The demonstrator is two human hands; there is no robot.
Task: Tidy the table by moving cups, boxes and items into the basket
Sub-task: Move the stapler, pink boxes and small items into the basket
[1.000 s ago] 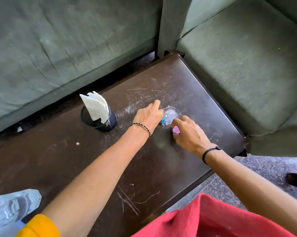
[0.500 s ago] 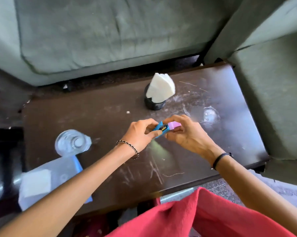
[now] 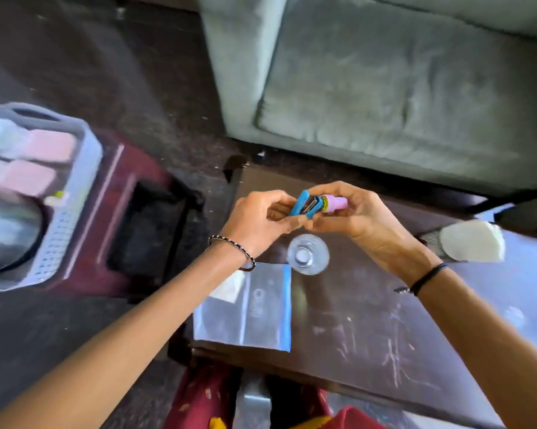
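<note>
My left hand (image 3: 258, 219) pinches a small blue stapler (image 3: 304, 205) and my right hand (image 3: 354, 212) holds a small pink item (image 3: 335, 203) against it, both raised above the dark table (image 3: 369, 329). Below my hands a clear glass cup (image 3: 307, 254) stands on the table. A clear zip bag with a blue edge (image 3: 248, 314) lies at the table's left end. The grey basket (image 3: 59, 243) sits far left on a red stool, holding pink boxes (image 3: 44, 153) and a metal vessel (image 3: 7, 230). A black holder with white napkins (image 3: 471, 241) stands at right.
A grey-green sofa (image 3: 400, 88) runs behind the table. A dark red stool (image 3: 115, 212) with a black bag (image 3: 155, 230) on it stands between the basket and the table. Red cloth (image 3: 199, 397) covers my lap at the bottom.
Both hands picked the blue and pink items off the table and brought them together. My view swung left, bringing the glass cup, the zip bag and the basket into sight.
</note>
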